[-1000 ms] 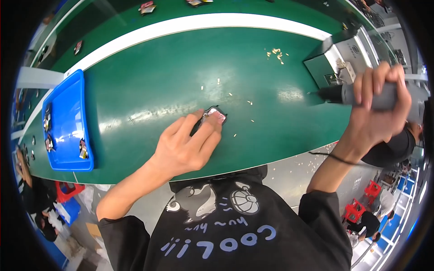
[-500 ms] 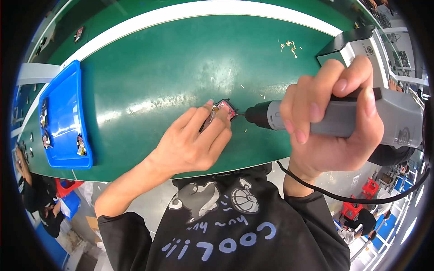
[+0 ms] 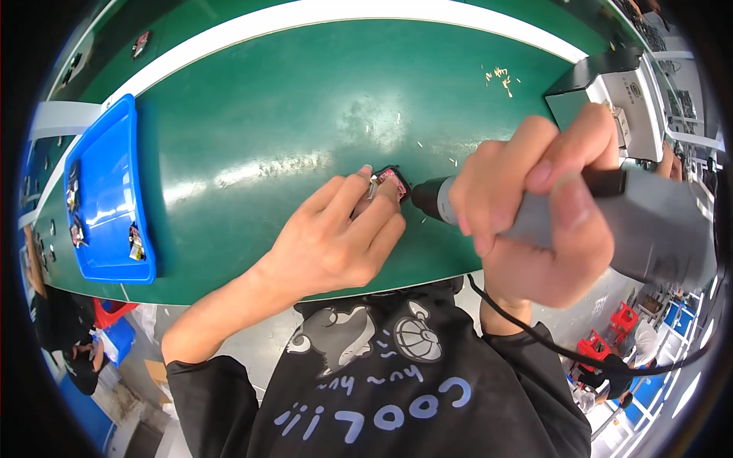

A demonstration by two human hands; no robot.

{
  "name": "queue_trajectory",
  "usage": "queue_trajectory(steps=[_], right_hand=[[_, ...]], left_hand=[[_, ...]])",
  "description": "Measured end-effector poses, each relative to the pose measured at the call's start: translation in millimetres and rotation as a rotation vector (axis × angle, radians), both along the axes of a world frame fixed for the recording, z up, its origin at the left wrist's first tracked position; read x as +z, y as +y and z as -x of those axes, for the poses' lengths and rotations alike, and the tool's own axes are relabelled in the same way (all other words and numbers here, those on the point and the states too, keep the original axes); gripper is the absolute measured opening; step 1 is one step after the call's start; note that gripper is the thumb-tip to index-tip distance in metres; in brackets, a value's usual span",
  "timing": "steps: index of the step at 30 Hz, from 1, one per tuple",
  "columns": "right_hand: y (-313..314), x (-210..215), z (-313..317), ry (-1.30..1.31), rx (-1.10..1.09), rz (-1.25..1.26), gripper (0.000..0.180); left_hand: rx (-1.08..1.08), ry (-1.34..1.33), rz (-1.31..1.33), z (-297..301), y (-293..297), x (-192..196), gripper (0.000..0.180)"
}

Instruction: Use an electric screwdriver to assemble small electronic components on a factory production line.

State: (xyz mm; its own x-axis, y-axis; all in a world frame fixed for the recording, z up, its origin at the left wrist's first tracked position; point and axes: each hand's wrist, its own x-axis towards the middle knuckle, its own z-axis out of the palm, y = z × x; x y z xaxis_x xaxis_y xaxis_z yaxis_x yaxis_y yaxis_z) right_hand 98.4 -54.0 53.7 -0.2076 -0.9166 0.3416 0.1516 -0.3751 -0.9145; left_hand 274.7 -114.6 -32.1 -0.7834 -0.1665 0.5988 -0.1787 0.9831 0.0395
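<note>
My left hand (image 3: 336,229) presses a small electronic assembly (image 3: 392,182) onto the green tabletop. The assembly has a pink-red circuit board in a black frame, and my fingers cover its left part. My right hand (image 3: 538,198) is wrapped around a corded electric screwdriver (image 3: 435,200), grey with a black nose. The screwdriver lies tilted across the view, its nose close to the right edge of the assembly. Its bit does not show clearly, so whether it touches the assembly I cannot tell. The grey rear of the tool is blurred by motion.
A blue tray (image 3: 114,263) at left holds several similar assemblies (image 3: 136,243). Small gold-coloured pieces (image 3: 500,76), probably screws, lie scattered at far right, with a few nearer my hands. A white box-shaped device (image 3: 637,95) with a black top stands at right. The black cord (image 3: 565,353) hangs below.
My right hand has tilted the screwdriver, its rear end dropping lower and its nose coming closer to the assembly. My left hand keeps its hold, shifted slightly right in view.
</note>
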Motion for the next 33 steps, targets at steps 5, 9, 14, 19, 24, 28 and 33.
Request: queue_trajectory(steps=[5, 9, 14, 19, 24, 28, 33], right_hand=[[1, 0, -17, -0.046, -0.048, -0.046, 0.031], [9, 5, -17, -0.206, -0.045, -0.118, 0.025], [7, 0, -11, 0.018, -0.052, -0.076, 0.029], [27, 23, 16, -0.210, -0.093, 0.180, 0.022], [30, 48, 72, -0.105, -0.305, 0.344, 0.022], [31, 61, 132, -0.073, -0.416, 0.419, 0.016], [34, 70, 178, -0.021, -0.493, 0.394, 0.015]], left_hand=[[-0.014, -0.070, -0.097, -7, -1, 11, 0.013], [-0.007, -0.092, -0.098, -7, 3, 10, 0.013], [-0.002, -0.150, -0.127, -6, 1, 16, 0.012], [-0.013, -0.163, -0.216, 27, -47, 38, 0.026], [-0.096, 0.193, -0.304, 148, -148, 48, 0.022], [0.506, -0.034, -0.096, 169, -182, 22, 0.054], [0.461, -0.154, -0.268, 175, -194, 5, 0.034]])
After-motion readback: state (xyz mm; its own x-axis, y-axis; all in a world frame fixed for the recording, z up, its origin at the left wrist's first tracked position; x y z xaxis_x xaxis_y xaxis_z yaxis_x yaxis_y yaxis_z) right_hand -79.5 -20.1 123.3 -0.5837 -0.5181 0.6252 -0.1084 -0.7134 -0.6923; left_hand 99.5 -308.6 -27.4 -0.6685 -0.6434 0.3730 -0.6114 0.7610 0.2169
